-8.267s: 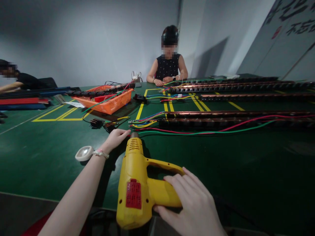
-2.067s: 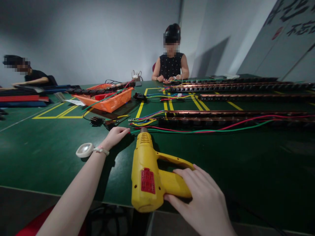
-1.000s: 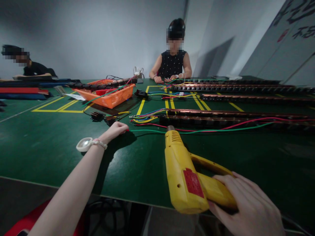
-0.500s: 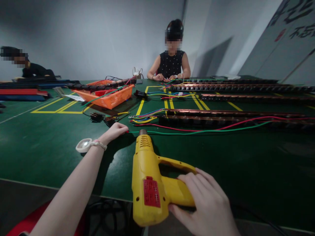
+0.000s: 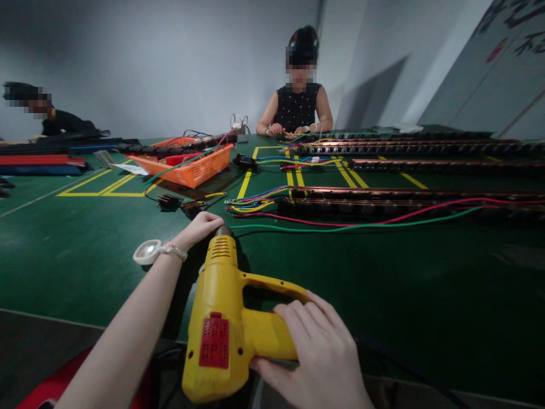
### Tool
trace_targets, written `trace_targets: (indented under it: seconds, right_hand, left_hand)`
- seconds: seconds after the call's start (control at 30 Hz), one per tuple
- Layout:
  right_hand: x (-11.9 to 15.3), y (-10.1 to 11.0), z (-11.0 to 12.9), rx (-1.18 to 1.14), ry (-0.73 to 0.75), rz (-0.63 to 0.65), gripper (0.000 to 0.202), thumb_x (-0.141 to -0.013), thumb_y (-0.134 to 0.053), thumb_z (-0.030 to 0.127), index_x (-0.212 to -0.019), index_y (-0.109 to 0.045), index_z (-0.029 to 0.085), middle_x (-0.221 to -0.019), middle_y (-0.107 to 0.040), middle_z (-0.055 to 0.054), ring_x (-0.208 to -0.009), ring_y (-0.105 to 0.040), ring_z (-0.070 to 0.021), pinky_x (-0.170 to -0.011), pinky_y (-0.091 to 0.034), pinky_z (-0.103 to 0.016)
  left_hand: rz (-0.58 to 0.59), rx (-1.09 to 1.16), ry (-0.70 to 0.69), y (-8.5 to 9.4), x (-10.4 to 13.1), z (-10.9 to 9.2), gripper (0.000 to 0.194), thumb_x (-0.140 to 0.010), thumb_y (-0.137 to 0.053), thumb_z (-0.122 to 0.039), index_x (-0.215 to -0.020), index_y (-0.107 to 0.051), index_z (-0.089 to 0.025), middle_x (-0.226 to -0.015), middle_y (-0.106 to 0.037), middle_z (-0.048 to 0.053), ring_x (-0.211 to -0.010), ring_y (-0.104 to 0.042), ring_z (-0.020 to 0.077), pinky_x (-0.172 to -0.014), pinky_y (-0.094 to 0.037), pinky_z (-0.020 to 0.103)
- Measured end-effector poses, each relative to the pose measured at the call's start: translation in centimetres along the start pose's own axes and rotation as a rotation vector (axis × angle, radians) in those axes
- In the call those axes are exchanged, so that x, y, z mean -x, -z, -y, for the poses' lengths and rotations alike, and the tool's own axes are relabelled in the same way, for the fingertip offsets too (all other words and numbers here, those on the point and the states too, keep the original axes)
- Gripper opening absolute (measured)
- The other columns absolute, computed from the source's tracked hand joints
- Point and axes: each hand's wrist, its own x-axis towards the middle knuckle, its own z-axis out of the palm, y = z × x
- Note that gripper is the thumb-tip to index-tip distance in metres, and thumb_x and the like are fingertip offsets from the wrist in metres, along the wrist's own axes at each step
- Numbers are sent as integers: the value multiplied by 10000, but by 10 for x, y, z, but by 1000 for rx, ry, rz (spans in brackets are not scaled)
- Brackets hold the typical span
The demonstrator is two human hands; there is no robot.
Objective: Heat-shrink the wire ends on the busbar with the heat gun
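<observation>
My right hand (image 5: 317,346) is wrapped round the handle of a yellow heat gun (image 5: 217,301) with a red label. The gun's metal nozzle points away from me and overlaps the fingertips of my left hand (image 5: 201,228). That hand is pinched on the end of a green wire (image 5: 306,229), which runs right across the table; the wire's tip is hidden. A white round bracelet piece (image 5: 147,252) is at my left wrist. Behind the green wire lie a red wire (image 5: 383,223) and a bundle of coloured wires (image 5: 255,205) from a long black bar (image 5: 361,207).
An orange basket (image 5: 193,170) holding dark parts stands on the green table (image 5: 85,238). Small black pieces (image 5: 169,201) lie in front of it. More long bars (image 5: 426,165) lie behind at right. One person sits across the table, another at far left.
My right hand and the heat gun have moved left, bringing the nozzle up to my left fingertips. My left hand has hardly moved. The person opposite has shifted their hands slightly.
</observation>
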Motion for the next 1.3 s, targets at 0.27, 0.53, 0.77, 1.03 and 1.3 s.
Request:
trace_targets:
  seconds: [0.27, 0.53, 0.77, 1.03, 1.3]
  right_hand:
    - [-5, 12, -7, 3, 25, -40, 324, -639, -704, 432, -847, -609, 203, -731, -666, 24, -695, -628, -157, -893, -464, -340]
    - [4, 33, -33, 158, 0, -67, 318, -668, -661, 456, -883, -618, 226, -802, -697, 2, -788, -659, -213, -895, -467, -359]
    - [29, 55, -68, 382, -18, -48, 310, -740, -563, 435, -964, -585, 222, -887, -688, -32, -895, -632, -261, -863, -455, -412]
    - [48, 75, -100, 560, 41, -53, 369, -730, -561, 475, -989, -582, 213, -870, -677, -46, -896, -620, -302, -789, -451, -430]
    - [44, 77, -98, 619, 110, -59, 347, -798, -519, 496, -955, -566, 191, -810, -662, -49, -839, -611, -271, -793, -432, -397]
  left_hand:
    - [7, 8, 15, 1, 0, 2, 325, -665, -526, -399, -467, -412, -167, -450, -304, -53, -457, -256, 66, -455, -174, 224]
    - [13, 9, 28, 1, -4, 8, 327, -678, -527, -405, -472, -428, -171, -441, -303, -56, -440, -246, 66, -454, -160, 235]
    - [22, 26, 29, 0, -5, 11, 349, -682, -529, -410, -458, -399, -176, -439, -290, -61, -436, -235, 64, -463, -144, 243]
    - [4, 21, 41, 1, -5, 9, 332, -676, -532, -413, -471, -450, -166, -437, -302, -61, -442, -245, 67, -473, -162, 238]
    - [-43, 17, 22, -3, -6, 9, 403, -714, -533, -499, -497, -470, -165, -438, -329, -58, -441, -269, 72, -477, -196, 239]
